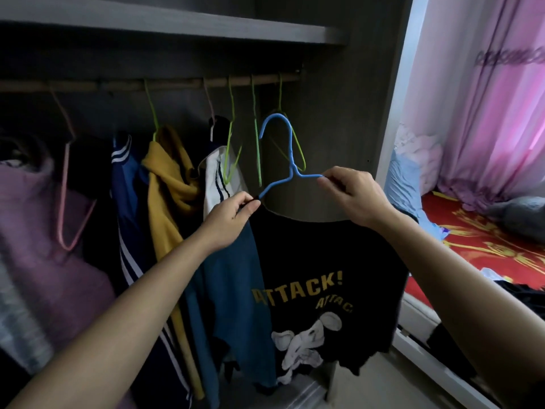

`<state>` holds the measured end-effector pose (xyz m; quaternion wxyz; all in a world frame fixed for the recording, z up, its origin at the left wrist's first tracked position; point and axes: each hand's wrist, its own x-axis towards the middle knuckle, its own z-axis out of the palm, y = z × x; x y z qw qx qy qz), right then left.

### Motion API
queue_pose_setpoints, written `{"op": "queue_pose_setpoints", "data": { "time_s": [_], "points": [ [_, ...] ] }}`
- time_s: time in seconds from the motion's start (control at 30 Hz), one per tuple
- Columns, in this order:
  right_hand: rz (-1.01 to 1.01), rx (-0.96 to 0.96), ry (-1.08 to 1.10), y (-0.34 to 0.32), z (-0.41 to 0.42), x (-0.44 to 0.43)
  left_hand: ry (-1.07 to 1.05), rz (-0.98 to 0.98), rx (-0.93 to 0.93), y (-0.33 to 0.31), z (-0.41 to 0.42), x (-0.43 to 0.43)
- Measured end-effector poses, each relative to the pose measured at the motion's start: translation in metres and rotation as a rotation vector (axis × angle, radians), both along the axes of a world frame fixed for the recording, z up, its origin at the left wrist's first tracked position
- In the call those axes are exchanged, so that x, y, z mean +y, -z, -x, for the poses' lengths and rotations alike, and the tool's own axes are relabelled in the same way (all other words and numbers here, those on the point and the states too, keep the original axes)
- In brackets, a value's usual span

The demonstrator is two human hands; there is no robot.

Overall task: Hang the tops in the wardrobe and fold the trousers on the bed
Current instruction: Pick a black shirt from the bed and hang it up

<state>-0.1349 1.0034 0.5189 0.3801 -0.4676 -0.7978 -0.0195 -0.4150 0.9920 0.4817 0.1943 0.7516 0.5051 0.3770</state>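
Note:
A black T-shirt with yellow "ATTACK!" print hangs on a blue hanger, held up in front of the open wardrobe. My left hand pinches the shirt's shoulder at the hanger's left arm. My right hand pinches the hanger's right arm at the other shoulder. The blue hook sits below the wooden rail, not on it. Dark clothes lie on the bed at the right edge.
Several tops hang on the rail: a purple one, a navy striped one, a mustard one and a blue one. Empty green hangers hang right of them. A shelf runs above. A bed with a red cover and pink curtains stand right.

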Motion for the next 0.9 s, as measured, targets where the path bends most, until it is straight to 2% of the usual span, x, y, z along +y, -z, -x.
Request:
{"op": "queue_pose_setpoints", "data": {
  "time_s": [0.1,0.2,0.23,0.3,0.37,0.5,0.63,0.7,0.8,0.83,0.9],
  "points": [
    [0.012,0.003,0.008,-0.008,0.009,-0.011,-0.057,-0.08,0.05,0.005,0.006,0.006],
    [0.013,-0.013,0.006,-0.012,0.014,-0.021,-0.457,-0.376,0.035,0.007,0.019,0.016],
    [0.015,-0.017,0.016,-0.013,0.014,-0.025,-0.595,-0.368,-0.049,0.005,0.025,0.02],
    [0.017,-0.022,0.046,-0.014,0.017,-0.033,-0.672,-0.115,-0.185,0.0,0.038,0.031],
    [0.033,-0.03,0.083,-0.012,0.021,-0.042,-0.541,0.09,-0.22,-0.001,0.047,0.042],
    [0.121,-0.021,0.12,-0.006,0.029,-0.056,-0.266,0.098,-0.147,-0.001,0.039,0.049],
    [0.156,0.043,0.209,-0.002,0.051,-0.065,0.012,0.233,-0.211,-0.013,0.027,0.048],
    [0.202,0.145,0.235,-0.005,0.066,-0.064,-0.065,0.093,-0.015,-0.022,0.035,0.041],
    [0.361,0.384,0.163,-0.007,0.091,-0.055,-0.473,-0.363,0.482,-0.03,0.073,0.034],
    [0.4,0.465,0.127,-0.008,0.102,-0.051,-0.578,-0.403,0.619,-0.031,0.089,0.035],
    [0.468,0.618,0.047,-0.011,0.125,-0.042,-0.71,-0.3,0.819,-0.032,0.119,0.034]
  ]
}}
